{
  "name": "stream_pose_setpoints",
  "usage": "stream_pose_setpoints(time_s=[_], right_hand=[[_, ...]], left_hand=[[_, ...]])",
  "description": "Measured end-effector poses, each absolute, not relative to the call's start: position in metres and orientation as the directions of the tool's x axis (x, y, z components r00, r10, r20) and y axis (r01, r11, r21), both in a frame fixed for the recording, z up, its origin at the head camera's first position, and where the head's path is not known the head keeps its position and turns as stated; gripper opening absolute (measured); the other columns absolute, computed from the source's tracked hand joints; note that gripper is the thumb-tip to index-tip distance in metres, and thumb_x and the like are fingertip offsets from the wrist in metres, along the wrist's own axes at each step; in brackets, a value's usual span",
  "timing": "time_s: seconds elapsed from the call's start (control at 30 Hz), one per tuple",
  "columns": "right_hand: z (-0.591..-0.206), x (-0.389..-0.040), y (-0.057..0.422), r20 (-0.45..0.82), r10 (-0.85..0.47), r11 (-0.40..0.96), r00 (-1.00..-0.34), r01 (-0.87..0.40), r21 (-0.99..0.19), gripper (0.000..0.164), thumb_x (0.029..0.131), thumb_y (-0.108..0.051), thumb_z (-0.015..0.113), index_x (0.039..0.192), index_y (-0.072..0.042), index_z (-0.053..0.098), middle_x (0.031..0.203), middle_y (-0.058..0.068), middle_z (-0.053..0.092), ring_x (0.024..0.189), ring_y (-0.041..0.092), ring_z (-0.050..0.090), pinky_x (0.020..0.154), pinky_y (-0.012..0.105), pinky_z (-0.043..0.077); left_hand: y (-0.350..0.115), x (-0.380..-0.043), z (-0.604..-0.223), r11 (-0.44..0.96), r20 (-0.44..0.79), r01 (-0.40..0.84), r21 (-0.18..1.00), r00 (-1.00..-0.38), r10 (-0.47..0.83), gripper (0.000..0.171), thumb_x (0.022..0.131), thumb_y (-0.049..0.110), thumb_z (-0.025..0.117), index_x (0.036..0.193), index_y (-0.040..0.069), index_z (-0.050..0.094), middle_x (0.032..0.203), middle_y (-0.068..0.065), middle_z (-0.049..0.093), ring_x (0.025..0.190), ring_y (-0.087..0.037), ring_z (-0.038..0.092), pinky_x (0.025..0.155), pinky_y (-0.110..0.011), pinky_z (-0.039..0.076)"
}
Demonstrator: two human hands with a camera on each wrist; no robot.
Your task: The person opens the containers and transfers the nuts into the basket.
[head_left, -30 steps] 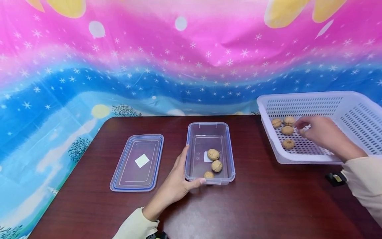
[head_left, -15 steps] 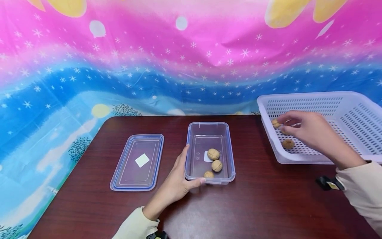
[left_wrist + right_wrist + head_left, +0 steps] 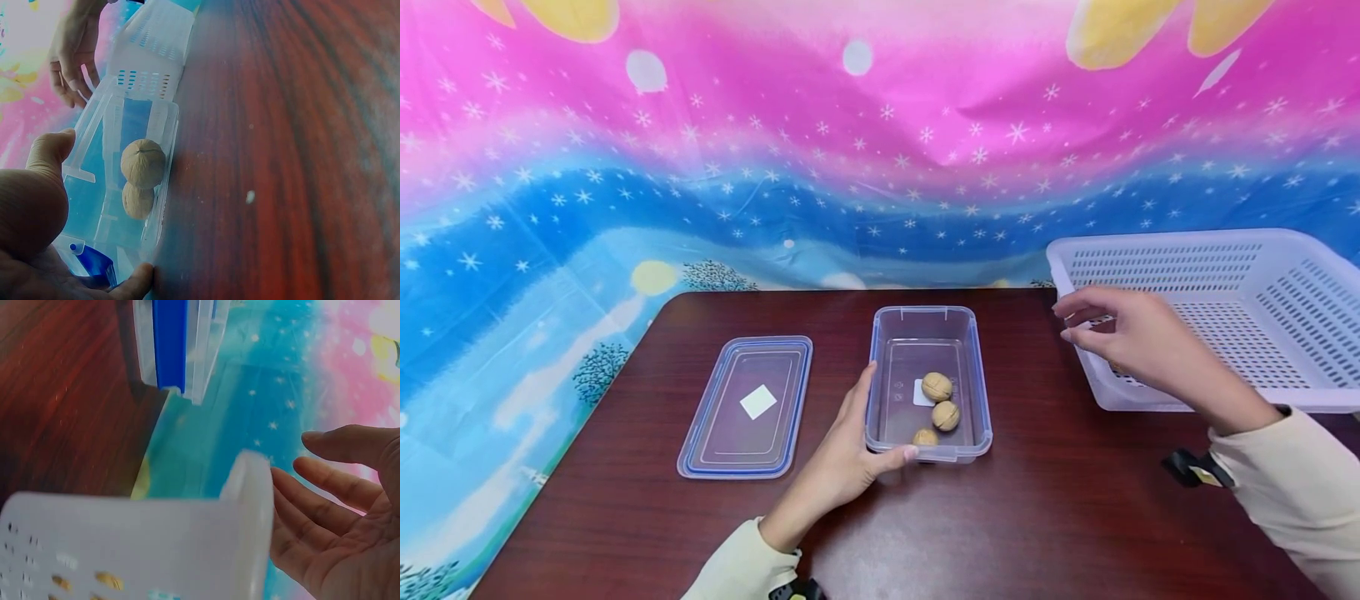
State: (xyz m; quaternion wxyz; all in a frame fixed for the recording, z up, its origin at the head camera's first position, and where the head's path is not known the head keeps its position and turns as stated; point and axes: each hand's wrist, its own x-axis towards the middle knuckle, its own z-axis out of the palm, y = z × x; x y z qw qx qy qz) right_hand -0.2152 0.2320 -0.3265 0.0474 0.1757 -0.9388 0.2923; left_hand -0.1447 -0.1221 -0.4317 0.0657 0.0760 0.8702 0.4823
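Note:
My left hand (image 3: 842,454) holds the near left corner of a clear plastic container (image 3: 895,358), thumb over the front rim and fingers along the left side. Inside it lie three walnuts (image 3: 945,416); two walnuts (image 3: 143,164) show through its wall in the left wrist view. My right hand (image 3: 1138,337) hovers over the left rim of a white perforated basket (image 3: 1217,258). Its thumb and fingers (image 3: 331,481) are bent and apart, with no walnut visible between them. The hand hides most of the basket's walnuts; bits of walnut (image 3: 109,579) show through the basket holes.
A clear lid (image 3: 745,417) with a blue seal and a white sticker lies left of the container on the dark wooden table (image 3: 1037,517). A printed snowflake cloth (image 3: 850,183) hangs behind the table. The basket stands at the right.
My right hand has moved left across the basket, from its middle past the walnuts to above the left rim. The left hand and the container have stayed put.

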Motion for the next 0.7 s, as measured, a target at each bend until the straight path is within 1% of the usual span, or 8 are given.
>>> stream_pose_setpoints(time_s=[0.1, 0.2, 0.33, 0.4, 0.47, 0.53, 0.6, 0.7], right_hand=[[-0.330, -0.215, 0.226, 0.206, -0.328, 0.737, -0.922, -0.386, -0.556, 0.027, 0.093, -0.006, 0.077, 0.119, -0.007, 0.075, 0.112, 0.015, 0.078, 0.100, 0.033, 0.076, 0.075, 0.008, 0.049], [-0.333, -0.214, 0.219, 0.223, -0.351, 0.704, -0.909, -0.414, -0.577, 0.026, 0.092, -0.006, 0.078, 0.118, -0.006, 0.075, 0.111, 0.014, 0.078, 0.100, 0.028, 0.076, 0.078, 0.007, 0.051], [-0.336, -0.214, 0.208, 0.241, -0.381, 0.670, -0.893, -0.446, -0.593, 0.025, 0.092, -0.004, 0.077, 0.117, -0.005, 0.075, 0.110, 0.012, 0.078, 0.098, 0.025, 0.075, 0.083, 0.019, 0.058], [-0.338, -0.214, 0.201, 0.229, -0.391, 0.646, -0.891, -0.444, -0.621, 0.026, 0.092, -0.004, 0.077, 0.119, -0.004, 0.074, 0.111, 0.013, 0.077, 0.100, 0.026, 0.074, 0.084, 0.022, 0.058], [-0.340, -0.213, 0.194, 0.215, -0.393, 0.636, -0.894, -0.434, -0.638, 0.027, 0.093, -0.005, 0.077, 0.119, -0.004, 0.073, 0.112, 0.013, 0.078, 0.101, 0.027, 0.075, 0.083, 0.020, 0.057], [-0.342, -0.211, 0.187, 0.201, -0.395, 0.632, -0.896, -0.424, -0.648, 0.027, 0.093, -0.006, 0.077, 0.120, -0.004, 0.073, 0.112, 0.013, 0.077, 0.102, 0.027, 0.075, 0.084, 0.024, 0.057], [-0.346, -0.210, 0.180, 0.196, -0.398, 0.630, -0.896, -0.422, -0.651, 0.027, 0.093, -0.007, 0.077, 0.120, -0.005, 0.073, 0.112, 0.012, 0.077, 0.102, 0.026, 0.074, 0.086, 0.031, 0.058], [-0.352, -0.211, 0.169, 0.221, -0.414, 0.616, -0.883, -0.450, -0.646, 0.026, 0.092, -0.005, 0.077, 0.118, -0.004, 0.074, 0.109, 0.011, 0.077, 0.100, 0.025, 0.075, 0.088, 0.043, 0.059]], left_hand=[[-0.122, -0.145, -0.432, 0.520, -0.040, 0.069, 0.852, -0.980, 0.196, 0.120, 0.082, 0.036, 0.090, 0.170, 0.029, 0.010, 0.172, -0.010, 0.026, 0.150, -0.034, 0.039, 0.120, -0.056, 0.035], [-0.122, -0.145, -0.432, 0.512, -0.030, 0.079, 0.855, -0.979, 0.201, 0.120, 0.081, 0.035, 0.090, 0.170, 0.027, 0.010, 0.171, -0.012, 0.027, 0.150, -0.035, 0.039, 0.119, -0.057, 0.035], [-0.122, -0.146, -0.432, 0.509, -0.019, 0.089, 0.856, -0.979, 0.204, 0.119, 0.082, 0.035, 0.090, 0.170, 0.026, 0.010, 0.171, -0.013, 0.028, 0.150, -0.036, 0.039, 0.119, -0.058, 0.035], [-0.121, -0.146, -0.432, 0.511, -0.019, 0.089, 0.855, -0.979, 0.202, 0.119, 0.082, 0.036, 0.090, 0.170, 0.026, 0.011, 0.170, -0.013, 0.028, 0.150, -0.036, 0.040, 0.119, -0.058, 0.035], [-0.122, -0.145, -0.431, 0.511, -0.013, 0.095, 0.854, -0.979, 0.204, 0.119, 0.082, 0.036, 0.090, 0.170, 0.025, 0.011, 0.170, -0.014, 0.029, 0.149, -0.036, 0.040, 0.118, -0.059, 0.036], [-0.122, -0.145, -0.431, 0.511, -0.015, 0.094, 0.854, -0.979, 0.204, 0.119, 0.082, 0.037, 0.089, 0.170, 0.026, 0.010, 0.170, -0.014, 0.030, 0.148, -0.036, 0.041, 0.118, -0.059, 0.036], [-0.122, -0.145, -0.431, 0.512, -0.016, 0.093, 0.854, -0.979, 0.205, 0.119, 0.082, 0.037, 0.089, 0.170, 0.026, 0.010, 0.170, -0.014, 0.029, 0.148, -0.036, 0.041, 0.118, -0.059, 0.036], [-0.122, -0.145, -0.431, 0.513, -0.027, 0.083, 0.854, -0.979, 0.202, 0.119, 0.082, 0.037, 0.090, 0.170, 0.026, 0.010, 0.170, -0.013, 0.028, 0.149, -0.035, 0.040, 0.119, -0.058, 0.035]])
